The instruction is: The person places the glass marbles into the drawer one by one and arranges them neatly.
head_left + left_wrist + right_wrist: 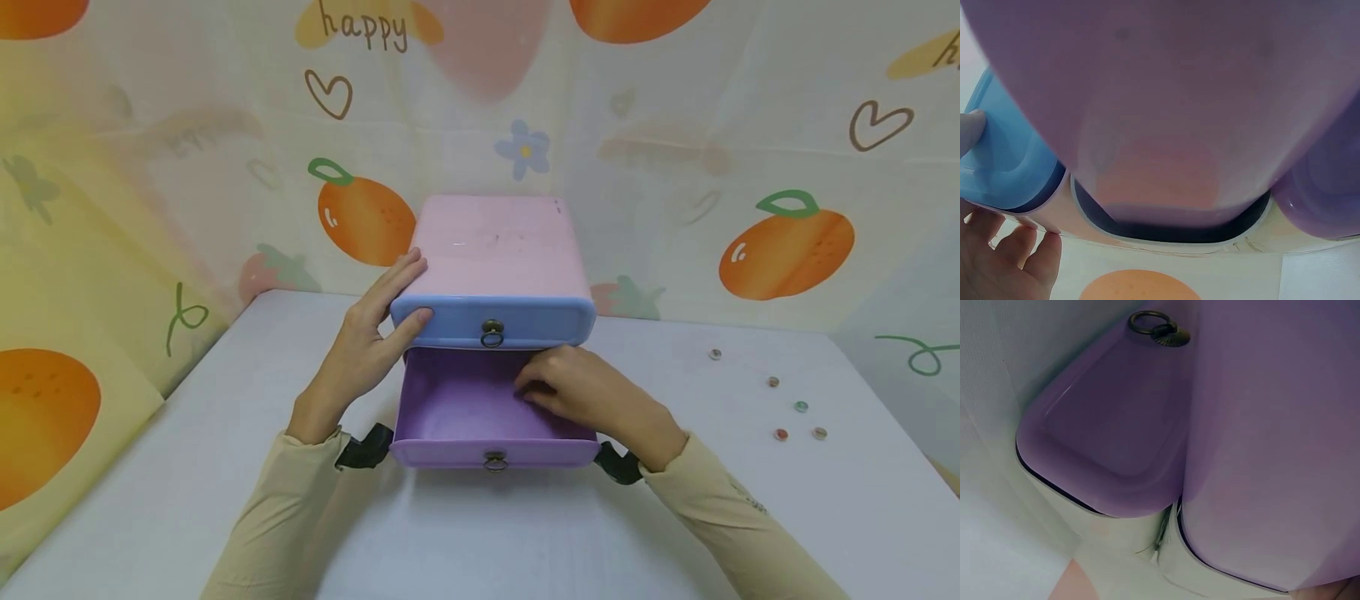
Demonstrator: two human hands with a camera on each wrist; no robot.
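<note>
A small drawer cabinet with a pink top (495,246) stands on the table. Its upper blue drawer (450,323) is closed, and the purple drawer (450,408) below is pulled out. My left hand (360,333) rests at the cabinet's upper left corner, thumb against the blue front and fingers along the side. Inside the pulled-out drawer, near its right wall, my right hand (592,387) reaches down with bent fingers; I cannot tell whether they hold anything. A closed lower purple drawer (1110,419) with a ring pull (1150,324) shows in the right wrist view.
Several small round pieces, among them a green one (802,407) and a red one (782,434), lie scattered on the white table (480,542) to the right. A fruit-patterned cloth (660,100) hangs right behind the cabinet. Dark wrist straps (365,447) flank the pulled-out drawer.
</note>
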